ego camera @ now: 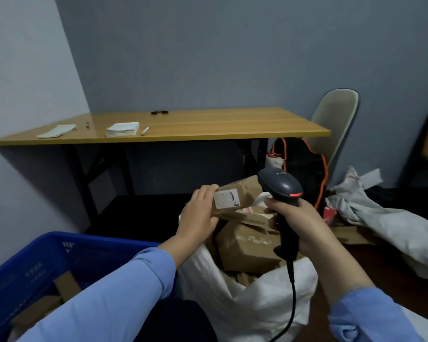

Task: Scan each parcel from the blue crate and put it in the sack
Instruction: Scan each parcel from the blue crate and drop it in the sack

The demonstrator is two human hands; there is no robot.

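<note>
My left hand [200, 214] grips a brown cardboard parcel [242, 196] by its left end, holding it over the open white sack [252, 299]. A white label on the parcel faces me. My right hand [297, 223] grips the handle of a dark grey barcode scanner [281, 187], whose head sits just right of the parcel with a red light showing. Its black cable hangs down over the sack. Several brown parcels [247, 248] lie inside the sack. The blue crate [42, 265] stands at the lower left with cardboard parcels [67, 283] in it.
A wooden table [208, 124] with paper stacks and a pen stands behind. A beige chair [336, 119] and a black bag with orange trim [304, 169] are at the right. Crumpled grey sacks [381, 213] lie on the floor to the right.
</note>
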